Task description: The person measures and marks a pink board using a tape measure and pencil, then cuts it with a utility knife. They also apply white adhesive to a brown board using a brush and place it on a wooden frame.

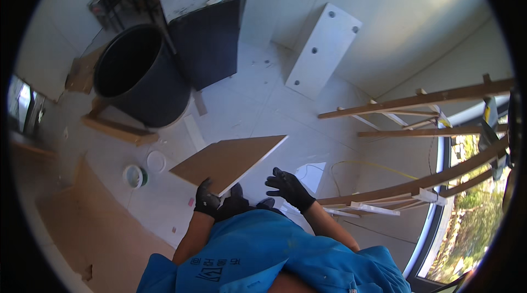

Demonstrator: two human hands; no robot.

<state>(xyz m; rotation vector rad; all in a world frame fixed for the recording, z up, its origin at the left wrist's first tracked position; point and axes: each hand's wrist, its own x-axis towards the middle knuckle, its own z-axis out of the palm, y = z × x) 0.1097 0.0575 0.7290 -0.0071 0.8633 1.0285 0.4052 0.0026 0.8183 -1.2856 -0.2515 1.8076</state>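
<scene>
My left hand (207, 201), in a black glove, is closed on the near corner of a flat rectangular board (228, 159) with a brown face and a thin white edge. The board hangs tilted in front of my body, above the floor. To the right of it, my right hand (289, 187), also gloved in black, is apart from the board. Its fingers are spread and nothing is in them. Part of my left hand's grip is hidden behind the board's corner.
A large black bin (143, 76) stands ahead on the left, beside a dark cabinet (206, 40). A white panel (324, 51) leans against the far wall. A wooden ladder (439, 101) rises on the right. An open tub (134, 176) sits on the floor at left.
</scene>
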